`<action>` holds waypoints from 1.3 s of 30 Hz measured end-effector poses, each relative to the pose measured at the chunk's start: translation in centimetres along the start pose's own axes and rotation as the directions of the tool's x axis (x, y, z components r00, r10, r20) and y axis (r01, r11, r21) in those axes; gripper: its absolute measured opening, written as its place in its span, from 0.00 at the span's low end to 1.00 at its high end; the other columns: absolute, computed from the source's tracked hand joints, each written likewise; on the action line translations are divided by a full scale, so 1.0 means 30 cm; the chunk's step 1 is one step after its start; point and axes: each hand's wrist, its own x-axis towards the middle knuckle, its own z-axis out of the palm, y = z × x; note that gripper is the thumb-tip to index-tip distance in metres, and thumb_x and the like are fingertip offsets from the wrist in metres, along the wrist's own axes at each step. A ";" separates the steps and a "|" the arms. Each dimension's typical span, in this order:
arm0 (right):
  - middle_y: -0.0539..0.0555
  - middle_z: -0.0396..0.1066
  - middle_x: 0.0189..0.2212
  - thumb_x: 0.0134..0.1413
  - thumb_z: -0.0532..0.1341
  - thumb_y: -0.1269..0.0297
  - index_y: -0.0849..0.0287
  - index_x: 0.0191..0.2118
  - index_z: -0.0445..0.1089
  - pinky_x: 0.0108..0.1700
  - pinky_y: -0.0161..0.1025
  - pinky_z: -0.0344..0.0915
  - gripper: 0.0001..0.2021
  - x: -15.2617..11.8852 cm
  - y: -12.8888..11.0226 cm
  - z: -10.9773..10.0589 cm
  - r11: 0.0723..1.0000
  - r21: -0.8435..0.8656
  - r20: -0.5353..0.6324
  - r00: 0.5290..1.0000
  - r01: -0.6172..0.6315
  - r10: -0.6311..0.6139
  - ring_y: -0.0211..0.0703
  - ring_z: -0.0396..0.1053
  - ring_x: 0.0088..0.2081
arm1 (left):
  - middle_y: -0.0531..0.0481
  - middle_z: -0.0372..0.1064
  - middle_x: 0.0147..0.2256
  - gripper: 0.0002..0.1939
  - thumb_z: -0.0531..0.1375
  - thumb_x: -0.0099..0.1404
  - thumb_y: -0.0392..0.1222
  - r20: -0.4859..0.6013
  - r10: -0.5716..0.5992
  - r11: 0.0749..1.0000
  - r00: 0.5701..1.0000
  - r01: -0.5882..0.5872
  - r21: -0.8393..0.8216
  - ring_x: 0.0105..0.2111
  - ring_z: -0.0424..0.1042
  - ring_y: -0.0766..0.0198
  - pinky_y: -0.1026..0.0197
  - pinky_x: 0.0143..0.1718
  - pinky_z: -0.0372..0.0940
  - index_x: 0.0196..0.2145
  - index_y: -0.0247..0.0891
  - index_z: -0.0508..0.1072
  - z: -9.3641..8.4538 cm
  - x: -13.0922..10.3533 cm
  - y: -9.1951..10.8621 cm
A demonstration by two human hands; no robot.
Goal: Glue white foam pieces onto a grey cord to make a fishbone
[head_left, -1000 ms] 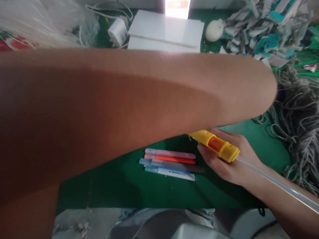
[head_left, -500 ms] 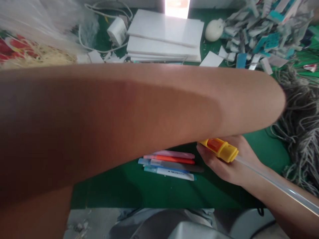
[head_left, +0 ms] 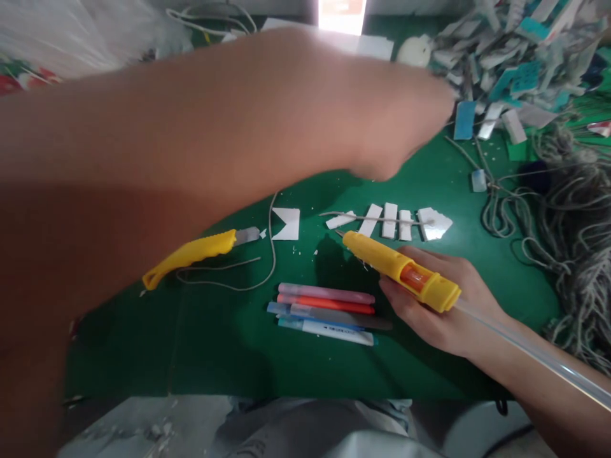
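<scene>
My right hand is wrapped around a yellow glue gun, with a clear glue stick running out of its back. Its metal nozzle points left, close to a row of small white board pieces with a grey string laid across them. Blurred, my left hand reaches across the table towards the scrap pile; its fingers are hidden. A notched white piece lies left of the row, by a curved string. Further left rests a yellow utility knife.
Several markers lie side by side near the front. Paper and board scraps are heaped at the back right, above a tangle of grey yarn. White boards and a bright screen are at the back.
My left arm has drawn back and up to the left, uncovering the knife, the white pieces and the string. My right hand with the glue gun has hardly moved.
</scene>
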 end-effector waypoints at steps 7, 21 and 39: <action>0.45 0.66 0.23 0.71 0.64 0.56 0.51 0.32 0.65 0.23 0.39 0.58 0.14 0.006 -0.016 -0.020 0.997 0.046 0.018 0.998 -0.068 0.068 0.36 0.60 0.19 | 0.49 0.82 0.61 0.26 0.58 0.72 0.35 0.209 -0.020 1.000 0.978 0.016 0.019 0.51 0.80 0.57 0.51 0.56 0.78 0.63 0.41 0.82 0.084 -0.213 -0.129; 0.46 0.68 0.20 0.69 0.63 0.56 0.50 0.31 0.62 0.24 0.39 0.62 0.14 0.040 -0.053 -0.058 0.985 0.067 0.108 0.982 -0.161 0.153 0.38 0.64 0.20 | 0.40 0.81 0.55 0.21 0.63 0.71 0.51 0.135 -0.274 0.955 0.952 0.253 0.158 0.52 0.82 0.41 0.45 0.52 0.79 0.58 0.43 0.81 0.227 -0.450 -0.132; 0.44 0.65 0.21 0.71 0.62 0.61 0.51 0.32 0.64 0.23 0.39 0.58 0.13 0.030 -0.037 -0.046 0.995 0.092 0.012 1.000 -0.026 0.025 0.36 0.60 0.18 | 0.44 0.77 0.65 0.34 0.64 0.68 0.35 0.057 0.049 0.995 0.997 -0.044 -0.086 0.60 0.81 0.50 0.52 0.62 0.76 0.70 0.48 0.78 0.167 -0.253 -0.099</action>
